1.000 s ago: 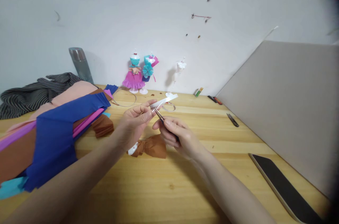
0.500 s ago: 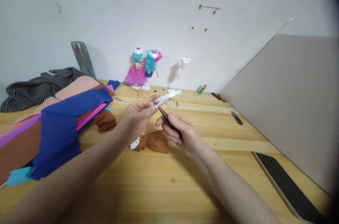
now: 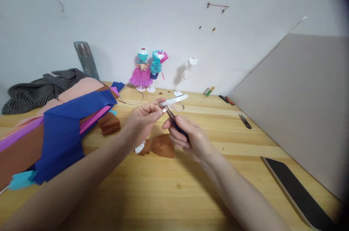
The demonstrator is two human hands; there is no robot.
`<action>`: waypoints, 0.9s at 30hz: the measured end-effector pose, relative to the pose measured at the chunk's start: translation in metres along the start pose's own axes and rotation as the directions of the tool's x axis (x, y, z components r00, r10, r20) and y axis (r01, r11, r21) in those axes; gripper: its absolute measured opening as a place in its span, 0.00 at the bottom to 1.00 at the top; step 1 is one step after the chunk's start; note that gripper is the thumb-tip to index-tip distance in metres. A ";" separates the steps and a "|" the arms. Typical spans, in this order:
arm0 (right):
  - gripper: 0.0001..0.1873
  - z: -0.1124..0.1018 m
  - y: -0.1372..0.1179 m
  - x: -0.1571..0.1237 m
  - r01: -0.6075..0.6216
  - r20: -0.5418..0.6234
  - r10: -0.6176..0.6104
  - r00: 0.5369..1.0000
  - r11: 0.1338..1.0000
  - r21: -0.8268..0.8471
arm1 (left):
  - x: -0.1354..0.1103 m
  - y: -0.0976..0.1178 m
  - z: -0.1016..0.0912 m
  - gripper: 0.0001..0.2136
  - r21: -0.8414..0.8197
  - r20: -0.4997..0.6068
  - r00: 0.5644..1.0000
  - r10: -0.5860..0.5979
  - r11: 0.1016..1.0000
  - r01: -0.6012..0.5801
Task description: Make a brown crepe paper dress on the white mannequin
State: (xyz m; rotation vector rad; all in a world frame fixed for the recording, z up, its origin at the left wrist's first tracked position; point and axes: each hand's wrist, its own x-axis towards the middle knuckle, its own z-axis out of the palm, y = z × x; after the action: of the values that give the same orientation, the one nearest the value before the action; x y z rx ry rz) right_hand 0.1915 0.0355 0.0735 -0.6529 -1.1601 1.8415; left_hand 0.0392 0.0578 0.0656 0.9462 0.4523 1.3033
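Observation:
My left hand (image 3: 147, 116) pinches what looks like a narrow roll of white tape (image 3: 177, 100), seen nearly edge-on above the table. A small white end shows at the thumb tip. My right hand (image 3: 182, 132) is closed around small snips (image 3: 176, 124) with dark blue handles. Their metal tips meet the white end beside my left thumb; whether the blades are closed is too small to tell. Below the hands, a small white doll form (image 3: 140, 147) wrapped in brown crepe material (image 3: 162, 146) lies on the wooden table (image 3: 177, 194).
Crepe sheets, including a blue one (image 3: 60, 132), pile up at left beside striped cloth (image 3: 40, 89) and a bottle (image 3: 86, 60). Two dressed doll stands (image 3: 141, 74) are near the wall. A utility knife (image 3: 245, 122) and a phone-like device (image 3: 294, 191) lie at right.
The snips' tips have shifted slightly at the white end by my left thumb. Both hands keep their grips; the whole view has moved a little.

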 end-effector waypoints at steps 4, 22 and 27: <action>0.17 0.000 0.000 0.000 -0.003 -0.012 0.003 1.000 1.000 0.003 | 0.000 0.000 -0.001 0.06 0.009 0.003 1.000 -0.003 1.000 0.003; 0.18 0.002 0.004 -0.002 -0.031 -0.017 0.032 0.999 0.999 0.008 | 0.001 -0.001 -0.002 0.07 0.011 0.008 1.000 0.003 1.000 -0.003; 0.18 0.003 0.004 -0.003 -0.036 -0.011 0.036 0.999 0.999 0.014 | 0.000 0.001 -0.001 0.06 0.001 -0.004 1.000 -0.001 1.000 0.001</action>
State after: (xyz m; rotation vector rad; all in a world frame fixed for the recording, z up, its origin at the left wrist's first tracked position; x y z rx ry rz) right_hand 0.1892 0.0311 0.0714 -0.6794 -1.1347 1.8721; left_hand 0.0381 0.0581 0.0661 0.9440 0.4565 1.3045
